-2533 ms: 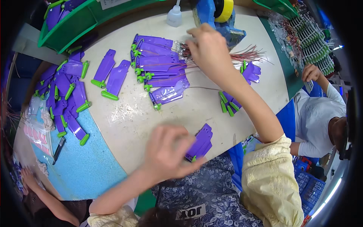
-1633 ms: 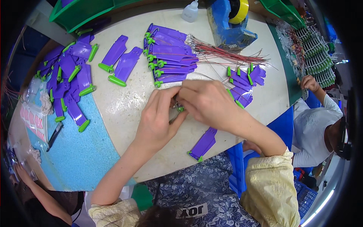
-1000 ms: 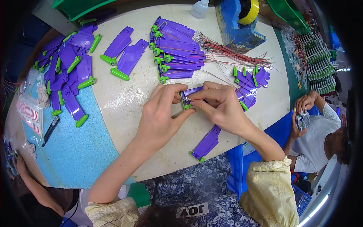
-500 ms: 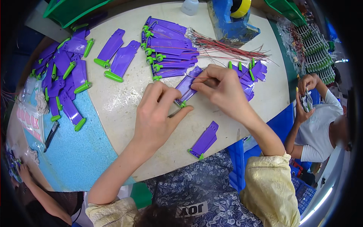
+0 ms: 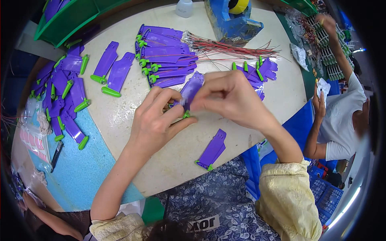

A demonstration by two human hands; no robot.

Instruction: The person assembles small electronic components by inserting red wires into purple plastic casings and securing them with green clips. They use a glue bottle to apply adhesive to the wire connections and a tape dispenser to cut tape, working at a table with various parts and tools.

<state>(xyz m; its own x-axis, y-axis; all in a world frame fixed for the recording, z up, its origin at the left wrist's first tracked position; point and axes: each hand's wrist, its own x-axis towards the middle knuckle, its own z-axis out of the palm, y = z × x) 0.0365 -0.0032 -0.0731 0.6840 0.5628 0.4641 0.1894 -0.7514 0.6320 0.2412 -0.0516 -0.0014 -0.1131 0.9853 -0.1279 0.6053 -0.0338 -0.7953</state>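
My left hand (image 5: 157, 121) and my right hand (image 5: 227, 96) meet over the middle of the white table (image 5: 161, 160), both gripping one purple plastic part with a green end (image 5: 189, 91). The left fingers pinch its lower green end and the right fingers hold its upper flat part. A single purple part (image 5: 212, 150) lies near the table's front edge, just below my hands. A neat stack of purple parts with green ends (image 5: 163, 56) lies just beyond my hands.
Red wires (image 5: 237, 49) fan out right of the stack. Loose purple parts (image 5: 64, 92) lie at the left, a small heap (image 5: 257, 72) at the right. A blue tape dispenser (image 5: 233, 18) stands at the back. Another person (image 5: 341, 108) sits at the right.
My right hand reached to the far wires, then came back to meet the left hand. One purple part was laid near the front edge; both hands now hold another.
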